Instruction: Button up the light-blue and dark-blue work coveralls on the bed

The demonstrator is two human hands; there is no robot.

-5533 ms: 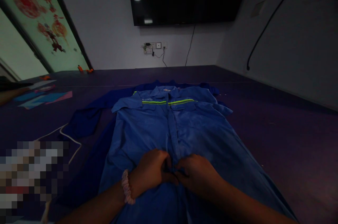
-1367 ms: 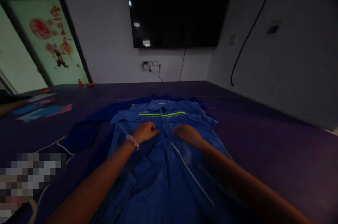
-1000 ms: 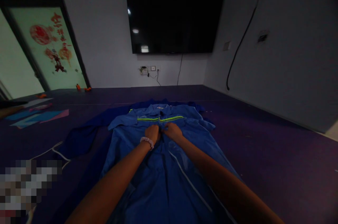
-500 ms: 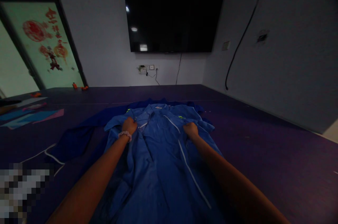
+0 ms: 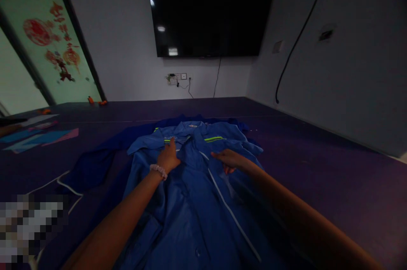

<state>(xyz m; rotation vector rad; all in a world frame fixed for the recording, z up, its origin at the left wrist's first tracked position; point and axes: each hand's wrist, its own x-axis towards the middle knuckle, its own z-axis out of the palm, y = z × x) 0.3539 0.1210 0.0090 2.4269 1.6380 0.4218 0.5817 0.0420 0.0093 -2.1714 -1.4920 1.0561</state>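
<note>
A blue work jacket (image 5: 193, 202) with yellow-green reflective stripes lies face up on a dark purple surface (image 5: 318, 168), its front open near the collar. My left hand (image 5: 168, 158), a pink scrunchie on its wrist, rests flat on the jacket's left chest with the fingers stretched toward the collar. My right hand (image 5: 229, 160) lies on the right chest panel, fingers extended and apart, beside the pale front edge. Neither hand grips the cloth.
A darker blue garment (image 5: 98, 162) lies under and left of the jacket. A white cord (image 5: 60, 181) loops at the left. Coloured paper sheets (image 5: 38, 136) sit far left. A black screen (image 5: 210, 9) hangs on the wall ahead.
Half a second ago both hands gripped the front panels and pulled them apart near the collar. Now they have let go and lie flat on the chest, nearer each other.
</note>
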